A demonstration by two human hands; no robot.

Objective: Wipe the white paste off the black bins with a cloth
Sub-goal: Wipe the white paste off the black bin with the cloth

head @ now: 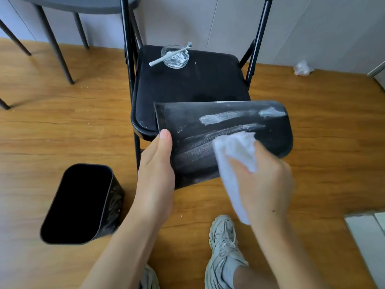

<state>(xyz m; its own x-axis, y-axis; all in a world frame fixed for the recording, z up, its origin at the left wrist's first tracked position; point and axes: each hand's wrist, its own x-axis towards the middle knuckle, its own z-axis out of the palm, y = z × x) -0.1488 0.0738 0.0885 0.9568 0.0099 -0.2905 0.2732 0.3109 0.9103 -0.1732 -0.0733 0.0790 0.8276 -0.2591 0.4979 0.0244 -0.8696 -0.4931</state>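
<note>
Black bin (229, 126) streaked with chalky paste, left hand (156, 163) gripping its rim, right hand (262, 180) clutching crumpled white cloth (235, 151)

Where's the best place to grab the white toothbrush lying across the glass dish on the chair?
Pinch the white toothbrush by its plain handle end, coming from the left. That end overhangs the round glass dish, clear of the black chair seat, while the bristle head points away on the far right.
</note>
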